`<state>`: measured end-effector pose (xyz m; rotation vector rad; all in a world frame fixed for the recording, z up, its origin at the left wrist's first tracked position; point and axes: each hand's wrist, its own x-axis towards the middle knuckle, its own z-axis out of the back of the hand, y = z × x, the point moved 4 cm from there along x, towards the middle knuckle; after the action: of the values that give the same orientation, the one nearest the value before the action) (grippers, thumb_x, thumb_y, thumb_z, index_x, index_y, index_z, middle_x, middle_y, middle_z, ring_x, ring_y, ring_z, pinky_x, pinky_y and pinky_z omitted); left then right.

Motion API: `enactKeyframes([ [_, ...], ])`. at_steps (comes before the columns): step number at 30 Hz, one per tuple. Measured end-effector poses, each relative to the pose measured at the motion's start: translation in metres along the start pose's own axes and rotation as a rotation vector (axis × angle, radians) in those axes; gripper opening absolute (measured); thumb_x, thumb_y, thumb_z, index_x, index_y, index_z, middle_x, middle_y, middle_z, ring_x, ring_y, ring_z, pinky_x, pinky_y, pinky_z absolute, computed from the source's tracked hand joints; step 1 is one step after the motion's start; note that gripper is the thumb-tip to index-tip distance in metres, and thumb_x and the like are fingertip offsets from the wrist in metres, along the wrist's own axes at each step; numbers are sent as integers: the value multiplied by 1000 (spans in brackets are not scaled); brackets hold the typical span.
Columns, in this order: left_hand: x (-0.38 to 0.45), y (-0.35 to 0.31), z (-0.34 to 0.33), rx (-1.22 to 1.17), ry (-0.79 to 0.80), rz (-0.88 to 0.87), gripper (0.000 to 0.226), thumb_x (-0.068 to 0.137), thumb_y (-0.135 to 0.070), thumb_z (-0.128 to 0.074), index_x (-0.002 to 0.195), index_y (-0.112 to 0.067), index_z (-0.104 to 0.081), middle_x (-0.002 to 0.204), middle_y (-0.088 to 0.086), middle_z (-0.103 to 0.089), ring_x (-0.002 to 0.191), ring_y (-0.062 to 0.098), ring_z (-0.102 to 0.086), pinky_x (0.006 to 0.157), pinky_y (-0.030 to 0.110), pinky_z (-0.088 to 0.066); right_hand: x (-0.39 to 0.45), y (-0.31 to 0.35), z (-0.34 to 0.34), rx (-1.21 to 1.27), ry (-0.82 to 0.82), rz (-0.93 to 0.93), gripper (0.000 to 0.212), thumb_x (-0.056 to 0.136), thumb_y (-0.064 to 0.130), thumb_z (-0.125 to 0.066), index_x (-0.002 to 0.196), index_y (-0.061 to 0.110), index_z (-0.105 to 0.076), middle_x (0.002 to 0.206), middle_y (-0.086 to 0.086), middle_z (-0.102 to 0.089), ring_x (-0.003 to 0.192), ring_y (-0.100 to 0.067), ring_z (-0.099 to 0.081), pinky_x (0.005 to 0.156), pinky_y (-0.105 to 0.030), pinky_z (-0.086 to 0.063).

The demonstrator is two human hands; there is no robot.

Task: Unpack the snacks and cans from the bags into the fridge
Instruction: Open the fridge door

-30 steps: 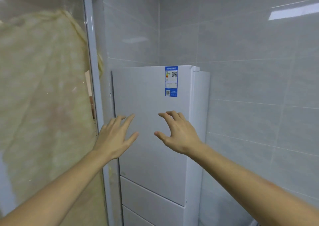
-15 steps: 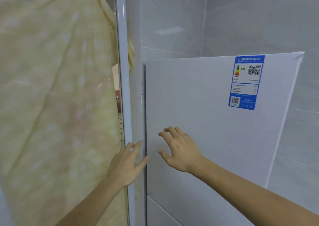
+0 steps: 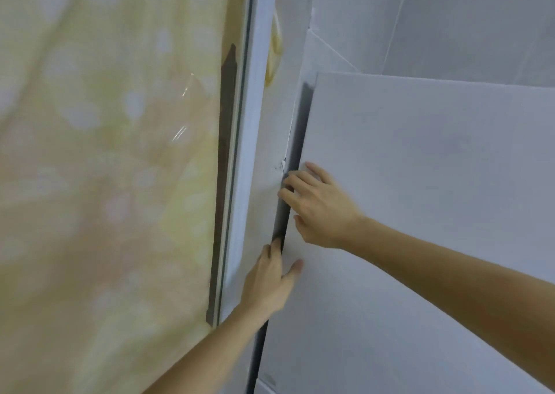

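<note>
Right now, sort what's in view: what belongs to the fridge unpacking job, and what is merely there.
Belongs to the job:
- fridge door, white, fingers at its left edge
- left hand, fingers in the gap beside the door edge
- right hand, fingers curled at the same edge

Merely there:
- yellow curtain behind glass
- white frame
- grey wall tiles

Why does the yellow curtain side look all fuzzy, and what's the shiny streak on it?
Head view: the yellow curtain sits behind glass and looks smeared, probably because the camera is moving; the bright streak is glare on that glass. The hands, left hand and right hand, at the fridge door edge look sharper.
</note>
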<state>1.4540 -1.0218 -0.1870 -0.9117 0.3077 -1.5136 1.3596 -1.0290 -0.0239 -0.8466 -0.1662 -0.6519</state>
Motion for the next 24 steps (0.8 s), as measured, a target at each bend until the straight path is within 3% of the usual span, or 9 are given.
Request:
enactKeyframes([
  [3,10,-3,-6,13,-55,-53,65,100,-62,-41,147,-17,-36,132,4,-56,110,25,-64,79,33,-53,17,-6,-3,-55,-39,39,27,78,20,-55,102,12,-67,96,-7,-62,102,-32,-59,127,-50,-20],
  [6,9,-1,-15,-29,-94,-72,69,100,-64,-38,146,-14,-39,135,3,-61,115,23,-65,85,35,-57,22,-8,-4,-127,-43,89,21,80,20,-52,85,12,-70,83,-5,-62,94,-33,-57,127,-51,-20],
  [9,8,0,-18,-70,-92,-69,66,99,-68,-34,140,-17,-39,128,0,-60,110,23,-66,84,37,-57,23,-4,-5,-151,9,78,18,81,23,-56,78,13,-71,81,-4,-63,97,-32,-57,129,-51,-16],
  [13,5,-4,-8,-70,-47,-46,50,99,-68,-37,118,-21,-39,103,-4,-55,85,20,-62,71,36,-54,23,3,0,-172,82,13,17,79,28,-63,80,14,-73,84,-4,-63,101,-31,-57,129,-51,-14],
  [16,5,-5,0,-35,31,-17,56,98,-69,-38,122,-18,-39,113,0,-59,97,26,-64,79,38,-54,24,9,10,-167,118,-20,20,81,32,-64,85,16,-76,90,-4,-68,107,-30,-57,128,-49,-7],
  [18,-3,-4,8,4,40,-8,72,98,-70,-37,141,-13,-35,133,4,-59,112,29,-65,84,36,-52,21,18,19,-178,95,4,18,82,29,-63,85,17,-76,93,-4,-69,110,-29,-57,129,-49,-8],
  [20,-22,-2,19,52,8,-6,80,97,-72,-38,147,-10,-33,136,7,-60,113,30,-66,79,33,-49,13,31,34,-149,11,55,14,79,25,-64,80,15,-74,88,-5,-67,106,-31,-58,128,-51,-17],
  [24,-80,-1,49,60,-107,10,75,89,-80,-41,126,-15,-45,102,-1,-64,90,29,-69,68,36,-50,-13,66,78,-87,-155,135,18,81,26,-64,82,12,-75,88,-8,-66,107,-33,-57,129,-49,-14],
])
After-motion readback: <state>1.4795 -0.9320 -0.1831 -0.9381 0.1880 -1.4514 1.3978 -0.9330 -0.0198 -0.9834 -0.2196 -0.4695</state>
